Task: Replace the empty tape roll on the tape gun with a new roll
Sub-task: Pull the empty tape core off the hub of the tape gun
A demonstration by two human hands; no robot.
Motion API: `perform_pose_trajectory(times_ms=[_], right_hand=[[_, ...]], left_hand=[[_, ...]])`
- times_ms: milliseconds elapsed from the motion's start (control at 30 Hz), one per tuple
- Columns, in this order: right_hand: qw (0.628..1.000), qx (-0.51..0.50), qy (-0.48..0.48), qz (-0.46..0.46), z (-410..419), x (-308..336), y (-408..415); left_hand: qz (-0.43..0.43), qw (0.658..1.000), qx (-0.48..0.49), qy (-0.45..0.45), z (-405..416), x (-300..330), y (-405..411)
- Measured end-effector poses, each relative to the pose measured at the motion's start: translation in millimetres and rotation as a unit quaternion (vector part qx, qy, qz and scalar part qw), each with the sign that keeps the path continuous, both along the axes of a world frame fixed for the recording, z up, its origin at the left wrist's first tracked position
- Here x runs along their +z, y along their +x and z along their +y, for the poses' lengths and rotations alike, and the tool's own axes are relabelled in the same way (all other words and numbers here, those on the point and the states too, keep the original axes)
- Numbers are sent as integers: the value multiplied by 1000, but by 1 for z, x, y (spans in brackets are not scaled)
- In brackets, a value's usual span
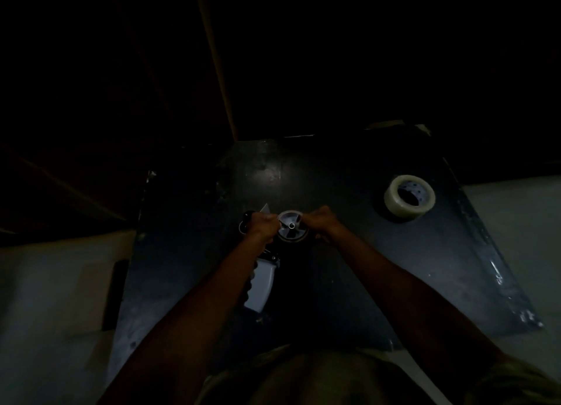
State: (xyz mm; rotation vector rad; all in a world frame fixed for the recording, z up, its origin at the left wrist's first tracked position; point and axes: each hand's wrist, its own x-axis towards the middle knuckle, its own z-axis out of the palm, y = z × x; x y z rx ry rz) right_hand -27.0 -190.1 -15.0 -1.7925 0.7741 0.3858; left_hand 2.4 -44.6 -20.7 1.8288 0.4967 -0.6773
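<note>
The scene is very dim. A tape gun [262, 286] with a pale handle lies on a dark board [349, 268], its handle pointing toward me. On its round hub sits the empty tape core [292, 226], a thin brownish ring around a light spoked wheel. My left hand [263, 224] grips the gun's front part at the ring's left edge. My right hand [321, 220] holds the ring's right edge with curled fingers. A new roll of clear tape [409, 198] lies flat on the board at the far right, apart from both hands.
The dark board rests on a pale surface [54, 298] that shows to the left and right. A dark flat object [114, 295] lies along the board's left edge. A crumpled strip of clear film [504, 283] runs down the board's right edge. Beyond the board all is black.
</note>
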Motion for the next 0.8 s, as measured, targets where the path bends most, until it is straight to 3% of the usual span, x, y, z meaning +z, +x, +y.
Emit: perform_pose_trajectory(times_ms=[133,567,800], right_hand=[[999,-24,21,-9,1,-4,4],[996,-2,80,-25,3,15,3],[999,7,49,-20,2,10,5]], left_hand=[[26,999,19,-19,2,-32,13],[-11,999,37,-3,-3,-3,-2],[-11,999,33,-7,-2,1,-6]])
